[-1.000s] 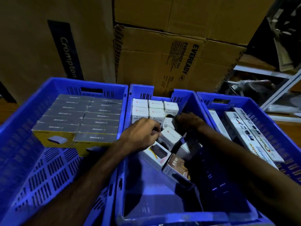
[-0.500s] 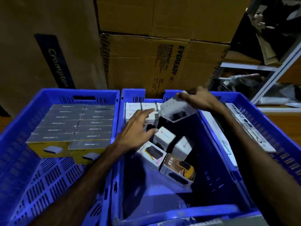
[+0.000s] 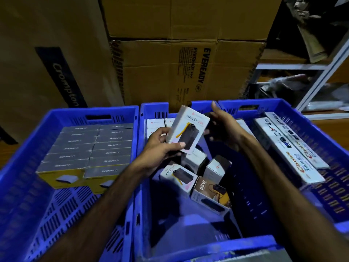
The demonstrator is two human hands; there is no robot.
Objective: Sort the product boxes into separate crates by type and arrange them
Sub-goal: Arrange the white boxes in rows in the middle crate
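A white cardboard box (image 3: 188,130), rectangular and printed with a dark device and a yellow cord, is held above the middle crate (image 3: 207,248); its long axis runs from lower right to upper left, tilted, with the printed face turned toward the camera and the top end pointing away toward the far wall of the crate. The left hand (image 3: 160,148) grips the box at its lower end, thumb laid across the printed face and fingers curled behind. The right hand (image 3: 224,125) is at the box's right edge with fingers extended and loosely spread; whether it touches the box cannot be told. Below the hands, loose white boxes (image 3: 177,176) and a brown box marked 65W (image 3: 209,193) lie at mixed angles on the crate floor, while upright white boxes (image 3: 154,123) stand in a row at the far end. The left crate (image 3: 28,186), of blue perforated plastic, holds flat grey-topped boxes (image 3: 88,148) with yellow sides, packed in two neat columns. The right crate (image 3: 324,186) contains long white boxes (image 3: 287,148) lying lengthwise. Corrugated cartons (image 3: 170,72) are stacked behind the crates.
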